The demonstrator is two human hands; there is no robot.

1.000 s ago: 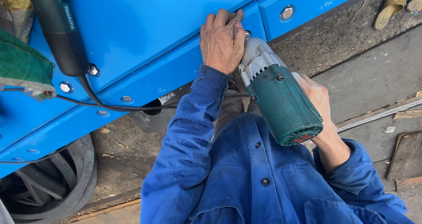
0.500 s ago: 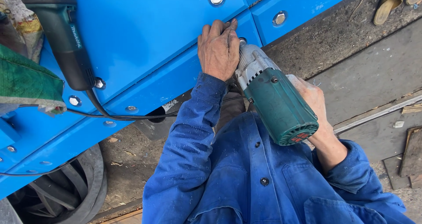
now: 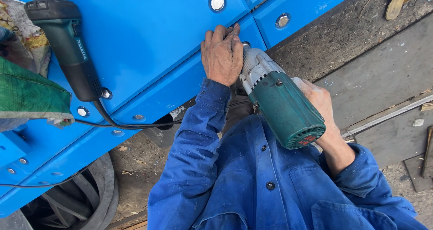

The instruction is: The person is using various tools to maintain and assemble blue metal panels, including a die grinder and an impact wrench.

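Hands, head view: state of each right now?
Left hand: fingers curled over the nose of the green power tool, at the blue panel.
Right hand: shut on the tool's grip.

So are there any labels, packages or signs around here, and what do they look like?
Sticker: on the round rear end of the green drill gripped by the right hand, a small red patch.
Lettering: along the side of the dark green power tool lying on the blue panel, a pale strip.
Green sack: at the left edge, woven and crumpled.
No screens or signs.
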